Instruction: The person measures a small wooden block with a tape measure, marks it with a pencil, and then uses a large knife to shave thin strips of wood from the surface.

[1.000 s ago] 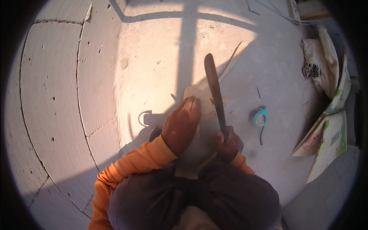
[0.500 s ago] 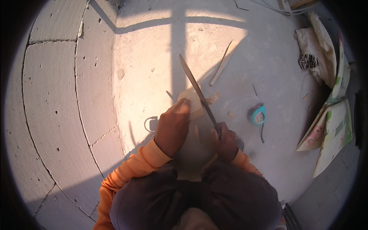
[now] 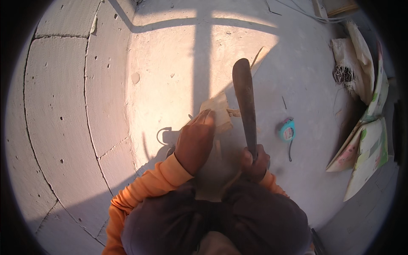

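Observation:
My right hand (image 3: 256, 163) is wrapped round the handle of a machete (image 3: 245, 97). Its broad dark blade points away from me, raised above the floor, with its flat side facing up. To the left, my left hand (image 3: 194, 138) grips a short pale piece of wood (image 3: 220, 109), fingers lying over its near left side. A split sliver of wood (image 3: 233, 112) juts out beside that piece, partly covered by the blade. Beyond the blade lies a long wooden strip (image 3: 260, 58), its lower part hidden.
A turquoise tape measure (image 3: 287, 131) lies on the concrete floor to the right. Farther right are a frayed white sack (image 3: 346, 63) and a folded patterned sheet (image 3: 367, 140). A pale block wall (image 3: 55, 102) runs along the left. Wires (image 3: 304, 10) lie at the far right.
The machete has lifted away from the wood and swung to the right, its blade turning from edge-on to flat. My left hand stays on the piece of wood.

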